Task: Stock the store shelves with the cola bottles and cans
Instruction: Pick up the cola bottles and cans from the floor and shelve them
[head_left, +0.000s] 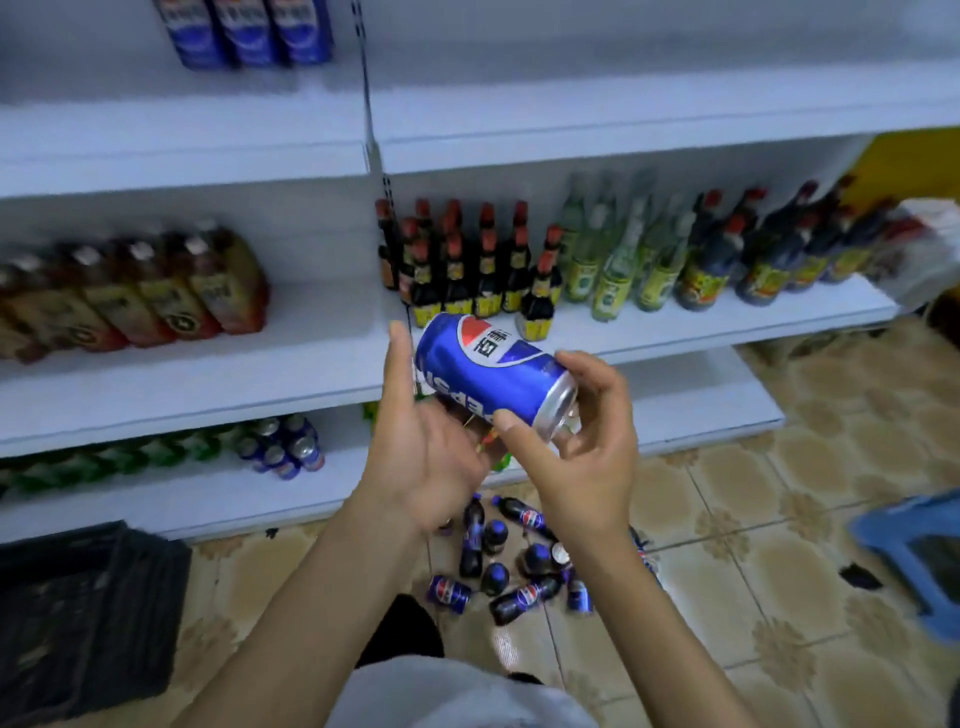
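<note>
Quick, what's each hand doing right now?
Left hand: under the can, thumb straight; fingers hidden, grip cannot be told.
Right hand: holding the can, thumb and fingers curled round its silver end.

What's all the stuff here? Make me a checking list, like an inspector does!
Surface: white shelf, with a bare patch beside the hands.
Job's things: blue cola can held on its side; cola bottles and cans scattered on the tiled floor; shelved cans lower down.
Clutter: dark crate and blue stool on the floor.
Hands: left hand supports the can from beneath, thumb straight; right hand grips its top end.
Cables: nothing seen.
Surroundings: red-capped dark bottles, green-labelled bottles, brown drink bottles.
</note>
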